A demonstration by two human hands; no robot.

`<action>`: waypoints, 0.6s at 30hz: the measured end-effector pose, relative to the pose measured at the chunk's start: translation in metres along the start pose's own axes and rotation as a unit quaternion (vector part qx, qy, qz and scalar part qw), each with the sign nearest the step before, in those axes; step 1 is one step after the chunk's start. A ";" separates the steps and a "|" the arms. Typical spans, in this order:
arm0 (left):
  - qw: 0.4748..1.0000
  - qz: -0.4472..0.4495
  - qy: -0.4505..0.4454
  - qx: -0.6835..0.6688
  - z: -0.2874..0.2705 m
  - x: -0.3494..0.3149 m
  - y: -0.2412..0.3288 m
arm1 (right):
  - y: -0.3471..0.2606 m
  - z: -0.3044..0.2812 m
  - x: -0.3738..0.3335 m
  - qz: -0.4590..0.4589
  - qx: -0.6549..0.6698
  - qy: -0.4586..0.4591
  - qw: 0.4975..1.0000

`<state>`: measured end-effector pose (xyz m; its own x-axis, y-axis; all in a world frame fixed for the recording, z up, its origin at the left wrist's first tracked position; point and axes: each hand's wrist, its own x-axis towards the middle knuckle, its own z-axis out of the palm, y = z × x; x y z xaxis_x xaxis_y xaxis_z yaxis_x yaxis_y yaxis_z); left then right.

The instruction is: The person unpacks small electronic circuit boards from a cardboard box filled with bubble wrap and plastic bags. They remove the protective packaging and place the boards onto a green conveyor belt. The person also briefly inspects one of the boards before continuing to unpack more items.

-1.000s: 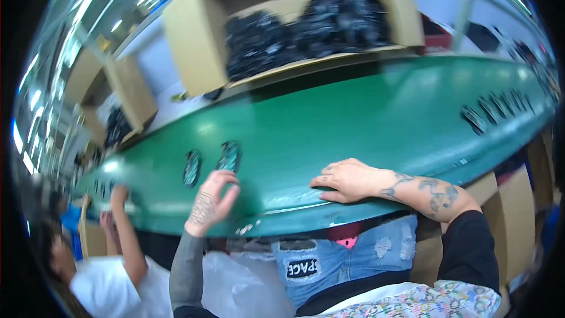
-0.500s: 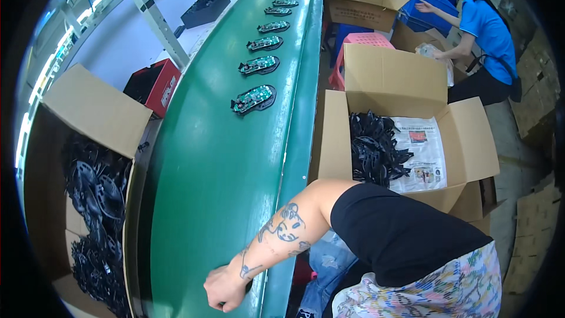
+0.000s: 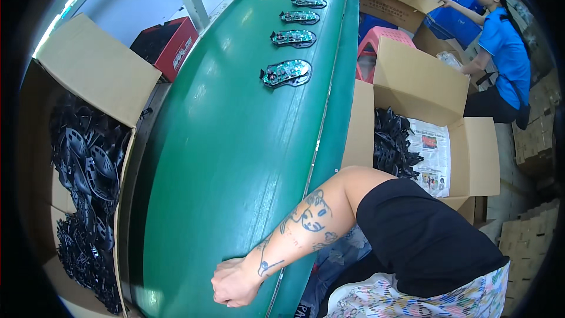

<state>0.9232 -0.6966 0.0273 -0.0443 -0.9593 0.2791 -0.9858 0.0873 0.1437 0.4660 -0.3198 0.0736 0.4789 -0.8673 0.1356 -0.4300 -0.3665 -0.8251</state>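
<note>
Upper centre: boards [image 3: 287,73] in a row on green belt [image 3: 223,171]. Lower centre: right hand [image 3: 236,282] at belt, fingers curled; can't tell if pinching anything. Left: carton [image 3: 97,70], black parts [image 3: 94,171] inside.

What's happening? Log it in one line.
right hand: at smooth green conveyor belt, grip unclear | left hand: out of view | green-and-black oval circuit-board assemblies: lined along belt

Right hand [image 3: 235,283] curled over green belt [image 3: 200,171], circuit boards [image 3: 287,73] ahead.
</note>
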 end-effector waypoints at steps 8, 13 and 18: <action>1.000 -0.013 -0.026 -0.002 0.012 0.001 0.003 | 0.003 -0.006 -0.009 0.022 0.016 -0.001 1.000; 0.999 -0.019 -0.038 -0.020 0.011 -0.001 -0.003 | 0.005 -0.011 -0.006 0.009 0.015 0.003 1.000; 0.994 -0.019 -0.067 -0.080 -0.007 -0.017 -0.038 | 0.006 -0.011 0.015 -0.063 -0.008 -0.029 0.998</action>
<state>0.9626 -0.6820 0.0237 -0.0388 -0.9889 0.1434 -0.9494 0.0812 0.3035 0.4625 -0.3382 0.0768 0.5736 -0.7932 0.2045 -0.3755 -0.4765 -0.7949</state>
